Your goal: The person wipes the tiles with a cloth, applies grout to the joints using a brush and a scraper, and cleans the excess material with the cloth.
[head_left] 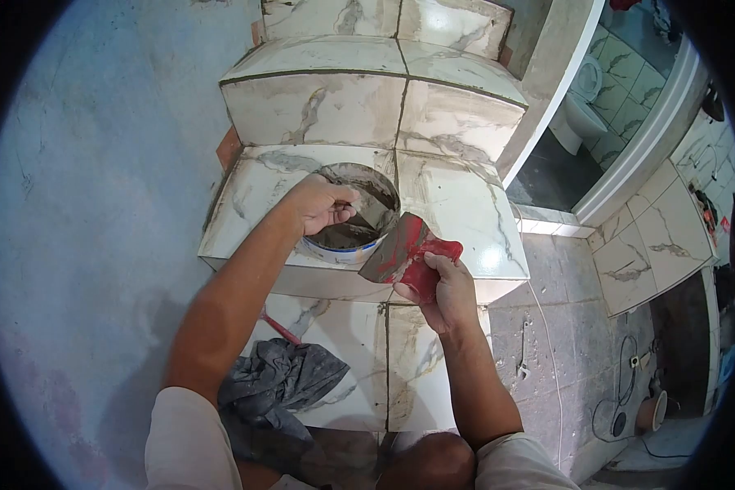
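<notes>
The red scraper (413,255) is clamped in the right hand (449,292), blade turned left beside the bucket (345,255); above that, the left hand (327,206) is curled, its hold unclear.

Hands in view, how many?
2: the left hand at the mouth of the bucket, the right hand holding the red spreader. No others show.

A bucket (340,255) is standing on the middle step (457,196), left fingers (345,212) hanging over its mouth. A scraper (416,260) is resting in the right fingers (403,290), right of the bucket. A cloth (284,380) is lying on the lower step (425,351), left side. A toilet (578,121) is standing behind, rightward, through a doorway.
</notes>
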Demonstrator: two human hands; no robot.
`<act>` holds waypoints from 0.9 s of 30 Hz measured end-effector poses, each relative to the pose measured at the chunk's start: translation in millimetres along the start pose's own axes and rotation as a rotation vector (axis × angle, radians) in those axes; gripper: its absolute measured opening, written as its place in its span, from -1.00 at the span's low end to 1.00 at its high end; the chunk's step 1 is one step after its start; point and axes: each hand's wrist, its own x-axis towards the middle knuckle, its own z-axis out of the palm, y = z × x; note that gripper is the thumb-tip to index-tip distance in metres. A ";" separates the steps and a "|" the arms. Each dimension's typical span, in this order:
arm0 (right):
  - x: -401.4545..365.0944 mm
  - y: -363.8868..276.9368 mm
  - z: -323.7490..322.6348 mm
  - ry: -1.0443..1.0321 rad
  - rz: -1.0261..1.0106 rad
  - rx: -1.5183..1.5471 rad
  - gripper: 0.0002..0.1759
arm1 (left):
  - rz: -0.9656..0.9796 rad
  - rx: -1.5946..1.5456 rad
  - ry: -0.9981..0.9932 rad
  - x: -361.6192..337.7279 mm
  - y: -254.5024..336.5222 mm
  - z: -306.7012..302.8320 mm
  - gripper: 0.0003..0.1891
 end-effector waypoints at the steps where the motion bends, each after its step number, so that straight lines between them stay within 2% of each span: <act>1: -1.2 0.6 0.2 0.008 -0.001 0.001 -0.63 | 0.032 -0.008 -0.005 -1.0 0.2 1.5 -0.85; 5: 0.0 5.4 -2.6 -0.009 -0.017 0.006 -0.63 | 0.143 0.097 0.022 -12.9 5.8 12.2 -0.84; 9: 1.6 7.4 -5.6 -0.043 0.016 0.072 -0.55 | 0.253 0.189 -0.006 -23.4 8.5 23.5 -0.85; 14: 2.3 9.9 -13.3 -0.108 0.066 0.166 -0.47 | 0.512 0.679 0.114 -48.6 14.1 48.0 -0.84; 15: 1.0 10.4 -13.1 -0.119 0.060 0.190 -0.48 | 0.507 0.678 0.113 -49.9 13.3 48.7 -0.84; 17: -0.3 9.7 -13.2 -0.128 0.051 0.214 -0.48 | 0.645 0.813 0.152 -51.4 12.9 50.0 -0.83; 21: 2.5 7.3 -17.7 -0.221 0.067 0.285 -0.47 | 0.633 0.779 0.153 -59.9 25.0 50.8 -0.82; 25: 10.5 13.9 -22.4 -0.279 0.156 0.389 -0.49 | 0.803 0.911 0.183 -72.2 21.3 60.6 -0.86; 26: 10.7 15.1 -19.8 -0.281 0.154 0.391 -0.49 | 0.885 0.969 0.196 -78.0 17.1 65.2 -0.87; 27: 9.7 16.8 -15.5 -0.253 0.137 0.421 -0.50 | 0.886 0.972 0.193 -80.1 11.9 66.0 -0.87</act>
